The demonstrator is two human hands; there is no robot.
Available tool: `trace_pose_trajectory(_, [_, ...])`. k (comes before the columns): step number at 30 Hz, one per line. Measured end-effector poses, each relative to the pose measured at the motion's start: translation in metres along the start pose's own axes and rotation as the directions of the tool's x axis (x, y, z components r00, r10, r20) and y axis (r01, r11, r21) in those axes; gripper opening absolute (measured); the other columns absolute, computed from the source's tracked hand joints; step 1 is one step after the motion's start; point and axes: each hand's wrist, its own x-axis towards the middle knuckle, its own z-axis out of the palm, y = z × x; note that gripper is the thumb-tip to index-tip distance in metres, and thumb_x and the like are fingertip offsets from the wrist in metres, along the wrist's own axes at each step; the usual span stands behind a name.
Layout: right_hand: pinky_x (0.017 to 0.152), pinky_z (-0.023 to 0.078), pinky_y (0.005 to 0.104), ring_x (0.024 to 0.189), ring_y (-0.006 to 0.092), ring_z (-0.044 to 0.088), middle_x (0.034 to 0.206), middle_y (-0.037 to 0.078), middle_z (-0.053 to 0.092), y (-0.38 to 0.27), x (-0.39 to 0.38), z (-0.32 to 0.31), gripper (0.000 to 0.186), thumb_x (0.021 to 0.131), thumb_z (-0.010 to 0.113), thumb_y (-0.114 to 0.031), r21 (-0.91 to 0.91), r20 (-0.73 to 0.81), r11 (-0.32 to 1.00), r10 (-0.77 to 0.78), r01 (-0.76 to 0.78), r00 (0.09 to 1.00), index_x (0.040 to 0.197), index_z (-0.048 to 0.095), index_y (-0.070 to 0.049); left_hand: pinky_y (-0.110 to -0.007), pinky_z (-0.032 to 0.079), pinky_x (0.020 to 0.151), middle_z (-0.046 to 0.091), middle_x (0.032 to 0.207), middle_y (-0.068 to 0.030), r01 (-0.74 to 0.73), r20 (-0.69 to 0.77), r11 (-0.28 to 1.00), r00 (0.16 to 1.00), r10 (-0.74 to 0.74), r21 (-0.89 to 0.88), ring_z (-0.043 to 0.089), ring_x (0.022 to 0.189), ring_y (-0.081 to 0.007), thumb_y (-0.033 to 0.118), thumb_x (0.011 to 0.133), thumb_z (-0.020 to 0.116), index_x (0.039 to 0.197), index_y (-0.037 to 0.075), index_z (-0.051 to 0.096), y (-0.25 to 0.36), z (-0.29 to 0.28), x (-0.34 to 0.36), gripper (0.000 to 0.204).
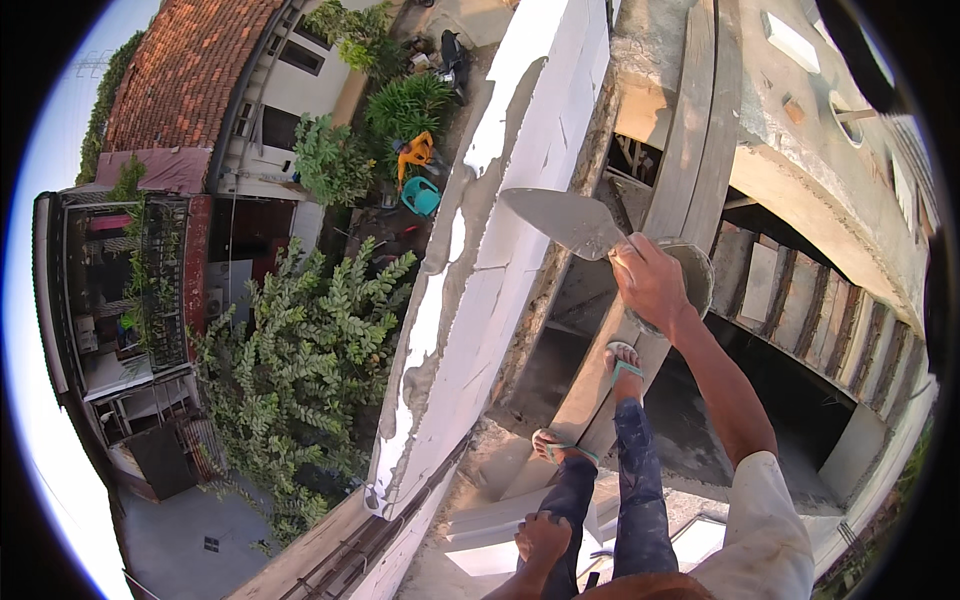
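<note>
My right hand (648, 283) is closed round the handle of a pointed trowel (568, 220). Its grey, mortar-smeared blade reaches left to the edge of a white block wall (540, 150). Patchy grey mortar (480, 205) runs along the wall's top, with white showing between. Partly hidden behind my right hand and wrist, a round mortar-stained bucket (697, 275) stands on the planks. My left hand (543, 537) rests on my left leg near the knee, fingers curled in, nothing visible in them.
My sandalled feet stand on long wooden planks (690, 130) over an opening with a drop below. To the right are a concrete slab (830, 200) and a stepped row of boards (790, 300). Beyond the wall, far below, a person in orange (415, 152) is beside a turquoise chair (421, 196).
</note>
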Motion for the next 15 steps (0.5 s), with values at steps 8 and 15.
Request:
trace_pose_trajectory(8, [0.069, 0.062, 0.0330, 0.092, 0.0235, 0.071, 0.110, 0.005, 0.066, 0.019, 0.182, -0.049, 0.031, 0.087, 0.070, -0.006, -0.634, 0.099, 0.752, -0.151, 0.179, 0.984, 0.118, 0.069, -0.006, -0.047, 0.043, 0.112, 0.063, 0.138, -0.0122, 0.013, 0.055, 0.999, 0.998, -0.015, 0.040, 0.059, 0.130, -0.0330, 0.048, 0.092, 0.061, 0.136, 0.016, 0.068, 0.009, -0.019, -0.006, 0.055])
trace_pose_trajectory(15, [0.074, 0.064, 0.0380, 0.099, 0.0269, 0.073, 0.109, 0.006, 0.067, 0.061, 0.232, -0.041, 0.032, 0.093, 0.066, -0.007, -0.580, -0.070, 0.794, 0.174, -0.182, 0.982, 0.125, 0.064, -0.007, -0.051, 0.045, 0.108, 0.067, 0.130, -0.0112, 0.006, -0.050, 1.000, 0.999, -0.007, -0.021, 0.062, 0.123, -0.0338, 0.046, 0.086, 0.069, 0.124, 0.017, 0.074, -0.002, 0.002, 0.001, 0.048])
